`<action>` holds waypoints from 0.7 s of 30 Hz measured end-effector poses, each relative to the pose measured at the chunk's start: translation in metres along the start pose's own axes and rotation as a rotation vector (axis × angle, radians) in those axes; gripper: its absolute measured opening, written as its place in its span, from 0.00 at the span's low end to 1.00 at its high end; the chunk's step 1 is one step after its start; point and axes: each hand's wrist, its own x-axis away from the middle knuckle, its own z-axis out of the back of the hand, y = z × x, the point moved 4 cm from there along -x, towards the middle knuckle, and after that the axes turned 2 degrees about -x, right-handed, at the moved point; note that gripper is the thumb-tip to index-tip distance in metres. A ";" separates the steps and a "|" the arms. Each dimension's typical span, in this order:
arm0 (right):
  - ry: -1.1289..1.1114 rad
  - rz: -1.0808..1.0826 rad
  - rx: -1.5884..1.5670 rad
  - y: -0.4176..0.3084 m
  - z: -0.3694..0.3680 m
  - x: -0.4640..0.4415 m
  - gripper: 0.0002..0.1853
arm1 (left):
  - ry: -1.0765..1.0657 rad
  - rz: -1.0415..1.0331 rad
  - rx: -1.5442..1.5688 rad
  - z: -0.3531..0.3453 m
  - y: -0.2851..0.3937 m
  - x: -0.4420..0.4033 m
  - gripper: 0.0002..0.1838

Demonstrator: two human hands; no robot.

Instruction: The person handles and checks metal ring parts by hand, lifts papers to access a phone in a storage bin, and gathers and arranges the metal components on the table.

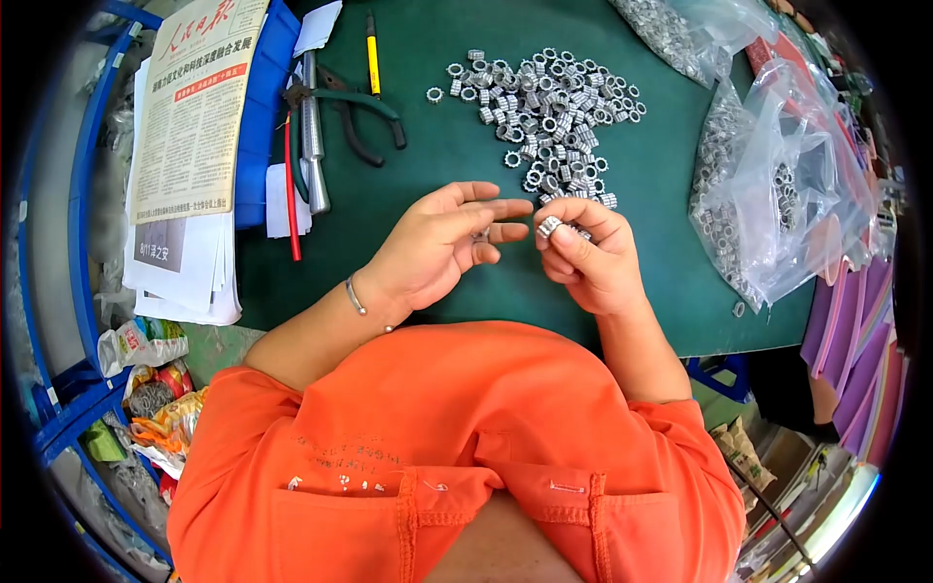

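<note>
My right hand [595, 251] is closed, pinching a small toothed metal ring [549, 226] between thumb and fingers. More grey metal shows behind the thumb, partly hidden. Close by on the left, my left hand [449, 236] has its fingers apart, with the tips pointing at the right hand. A small grey bit is visible among those fingers; whether they hold it is unclear. Just beyond both hands, a pile of the same toothed metal rings [549, 107] lies spread on the green tabletop [408, 277].
Clear plastic bags of rings [729, 185] lie along the right side. To the left are pliers [350, 112], a metal rod [313, 146], a red pen-like stick [292, 194] and a yellow marker [372, 53]. A newspaper [194, 117] rests beside a blue bin [255, 165].
</note>
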 end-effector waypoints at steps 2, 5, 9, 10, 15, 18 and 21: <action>-0.051 0.019 -0.179 -0.003 -0.002 -0.002 0.08 | 0.008 0.013 -0.009 0.001 0.000 0.000 0.20; -0.239 0.119 -0.315 -0.008 0.000 -0.005 0.11 | -0.013 -0.063 0.112 0.000 0.002 0.000 0.21; -0.003 0.195 0.558 -0.013 -0.012 -0.007 0.08 | -0.125 -0.064 0.139 -0.002 -0.002 -0.001 0.26; -0.043 0.414 0.818 -0.012 -0.018 -0.010 0.10 | -0.154 -0.056 0.132 -0.004 -0.004 -0.001 0.28; -0.018 0.450 1.067 -0.006 -0.025 -0.012 0.11 | -0.208 -0.060 0.074 -0.007 -0.003 0.001 0.29; 0.042 0.495 0.945 -0.008 -0.019 -0.010 0.09 | -0.149 -0.067 0.049 -0.010 -0.001 0.003 0.25; 0.082 0.494 0.957 -0.010 -0.015 -0.007 0.09 | 0.041 -0.030 -0.055 -0.001 0.000 0.001 0.18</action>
